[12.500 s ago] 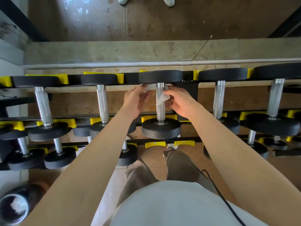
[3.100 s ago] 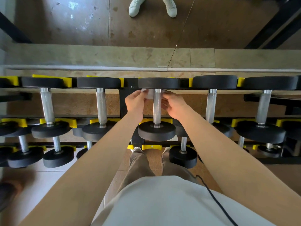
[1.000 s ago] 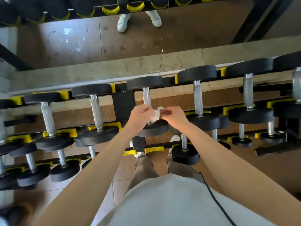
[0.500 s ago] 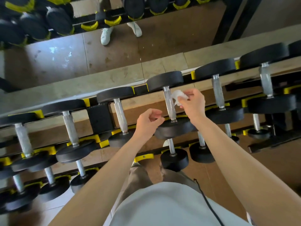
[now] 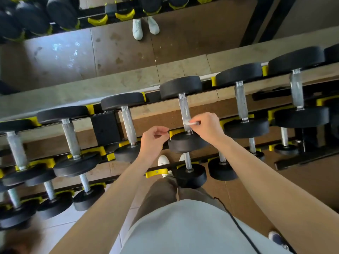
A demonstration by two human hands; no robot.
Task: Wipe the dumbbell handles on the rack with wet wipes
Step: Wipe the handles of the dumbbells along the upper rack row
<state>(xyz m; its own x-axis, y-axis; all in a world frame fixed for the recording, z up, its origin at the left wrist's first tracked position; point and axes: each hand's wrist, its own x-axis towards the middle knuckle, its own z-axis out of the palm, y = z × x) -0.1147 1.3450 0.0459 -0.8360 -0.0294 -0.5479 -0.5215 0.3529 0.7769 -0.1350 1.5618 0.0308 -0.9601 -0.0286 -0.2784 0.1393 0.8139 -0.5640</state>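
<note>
A black dumbbell with a knurled steel handle (image 5: pixel 185 110) lies across the top tier of the rack (image 5: pixel 106 125), just right of centre. My right hand (image 5: pixel 207 125) pinches a small white wet wipe (image 5: pixel 189 123) against the near end of that handle. My left hand (image 5: pixel 153 138) hovers to the left of the dumbbell's near head (image 5: pixel 185 143), fingers curled with nothing visibly in them. More dumbbells with steel handles lie on both sides, one handle to the left (image 5: pixel 128 123) and one to the right (image 5: pixel 241 101).
Lower tiers hold smaller dumbbells (image 5: pixel 190 173) in yellow cradles (image 5: pixel 156 173). A mirror behind the rack reflects white shoes (image 5: pixel 145 27) and further dumbbells. My legs and feet (image 5: pixel 163 161) stand close to the rack's front. A black cable (image 5: pixel 238 226) hangs over my shirt.
My right hand has carried the wipe from the far part of the handle down to its near end. My left hand has stayed off the dumbbell. The view has swung left.
</note>
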